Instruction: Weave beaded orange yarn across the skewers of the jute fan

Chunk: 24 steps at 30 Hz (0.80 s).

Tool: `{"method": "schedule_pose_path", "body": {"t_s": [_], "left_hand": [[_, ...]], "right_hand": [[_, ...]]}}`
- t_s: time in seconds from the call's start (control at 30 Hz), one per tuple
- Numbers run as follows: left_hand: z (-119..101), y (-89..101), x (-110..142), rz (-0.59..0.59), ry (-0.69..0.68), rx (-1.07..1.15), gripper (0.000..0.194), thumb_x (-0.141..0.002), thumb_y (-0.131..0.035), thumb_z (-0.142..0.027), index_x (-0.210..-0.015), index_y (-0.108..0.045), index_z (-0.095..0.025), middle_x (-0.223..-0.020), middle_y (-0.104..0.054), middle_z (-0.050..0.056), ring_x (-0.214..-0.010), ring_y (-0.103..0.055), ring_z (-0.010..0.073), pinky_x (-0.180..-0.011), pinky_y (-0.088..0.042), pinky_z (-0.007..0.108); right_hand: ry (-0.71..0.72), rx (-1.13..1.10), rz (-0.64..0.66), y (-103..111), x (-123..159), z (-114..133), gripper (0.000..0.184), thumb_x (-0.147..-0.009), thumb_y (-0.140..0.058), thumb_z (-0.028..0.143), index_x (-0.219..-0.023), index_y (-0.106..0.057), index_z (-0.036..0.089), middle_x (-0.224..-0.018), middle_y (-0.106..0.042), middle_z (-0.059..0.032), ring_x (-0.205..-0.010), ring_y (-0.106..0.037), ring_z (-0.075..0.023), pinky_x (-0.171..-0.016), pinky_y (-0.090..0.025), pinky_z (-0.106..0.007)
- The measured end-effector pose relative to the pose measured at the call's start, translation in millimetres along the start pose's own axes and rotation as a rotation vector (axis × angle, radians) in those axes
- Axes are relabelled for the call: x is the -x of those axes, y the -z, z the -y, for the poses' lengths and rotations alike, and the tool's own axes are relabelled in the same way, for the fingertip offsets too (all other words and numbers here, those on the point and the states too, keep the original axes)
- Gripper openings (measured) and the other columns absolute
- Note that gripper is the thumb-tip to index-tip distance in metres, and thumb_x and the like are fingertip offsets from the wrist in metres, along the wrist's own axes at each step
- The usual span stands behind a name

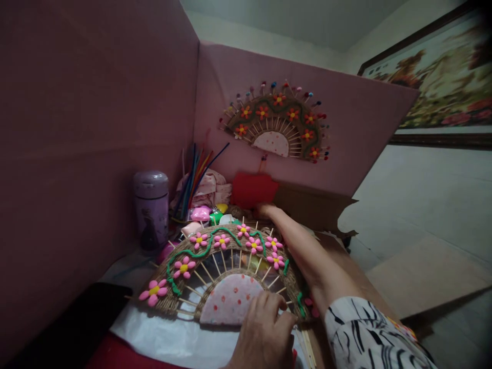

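Observation:
A half-round fan of woven twine and thin sticks (192, 256) lies in front of me, with pink clay flowers and a wavy green vine. Its centre is a pale pink half-disc with red spots (226, 302). My left hand (265, 325) rests over the lower right of that half-disc, fingers bent and close together. A small bit of red shows beside it; what the fingers hold, if anything, is hidden. My right hand (265, 209) reaches past the fan to the back, at the lower edge of a red piece of material (253, 189). Its fingers are blurred and partly hidden.
A similar fan (277, 120) with orange flowers hangs on the pink panel (346, 118). At left stand a lilac flask (151, 210) and colourful pipe cleaners (194, 179). Clay packets (201, 213) lie behind the near fan. Cardboard (311, 205) stands at back right.

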State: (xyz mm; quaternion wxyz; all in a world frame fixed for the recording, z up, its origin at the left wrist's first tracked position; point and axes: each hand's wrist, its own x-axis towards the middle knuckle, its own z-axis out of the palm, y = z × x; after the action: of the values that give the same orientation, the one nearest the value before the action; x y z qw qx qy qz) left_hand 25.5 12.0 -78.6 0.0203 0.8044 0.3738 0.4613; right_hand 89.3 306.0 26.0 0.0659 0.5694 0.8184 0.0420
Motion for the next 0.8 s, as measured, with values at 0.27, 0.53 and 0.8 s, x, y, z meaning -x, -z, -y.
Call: {"method": "schedule_pose_path", "body": {"t_s": [0.27, 0.53, 0.8], "left_hand": [[-1.0, 2.9, -5.0, -0.046, -0.004, 0.013, 0.025, -0.067, -0.05, 0.0, -0.085, -0.056, -0.016, -0.088, -0.06, 0.01, -0.078, -0.054, 0.0232, -0.063, -0.049, 0.037], [-10.4, 23.2, -13.1, 0.074, 0.062, 0.111, 0.03, -0.068, -0.048, 0.0, -0.09, -0.058, -0.016, -0.094, -0.06, 0.012, -0.084, -0.053, 0.0248, -0.07, -0.048, 0.041], [-1.4, 27.1, -15.8, 0.034, 0.098, 0.137, 0.026, -0.074, -0.044, 0.001, -0.09, -0.058, -0.015, -0.091, -0.061, 0.012, -0.086, -0.054, 0.0246, -0.074, -0.047, 0.04]], "right_hand": [[-0.032, -0.14, 0.059, 3.0, -3.8, -12.9, 0.031, -0.091, -0.056, 0.031, -0.118, -0.055, 0.016, -0.118, -0.057, -0.0089, -0.1, -0.06, -0.0214, -0.083, -0.052, -0.041], [-0.101, -0.403, -0.15, 34.7, 33.6, -36.0, 0.032, -0.091, -0.056, 0.031, -0.118, -0.054, 0.016, -0.119, -0.057, -0.0087, -0.1, -0.06, -0.0218, -0.083, -0.052, -0.042], [-0.122, -0.884, -0.33, 69.3, 77.4, -34.1, 0.031, -0.091, -0.056, 0.031, -0.117, -0.055, 0.015, -0.116, -0.058, -0.0085, -0.096, -0.061, -0.0205, -0.08, -0.053, -0.04]]}}
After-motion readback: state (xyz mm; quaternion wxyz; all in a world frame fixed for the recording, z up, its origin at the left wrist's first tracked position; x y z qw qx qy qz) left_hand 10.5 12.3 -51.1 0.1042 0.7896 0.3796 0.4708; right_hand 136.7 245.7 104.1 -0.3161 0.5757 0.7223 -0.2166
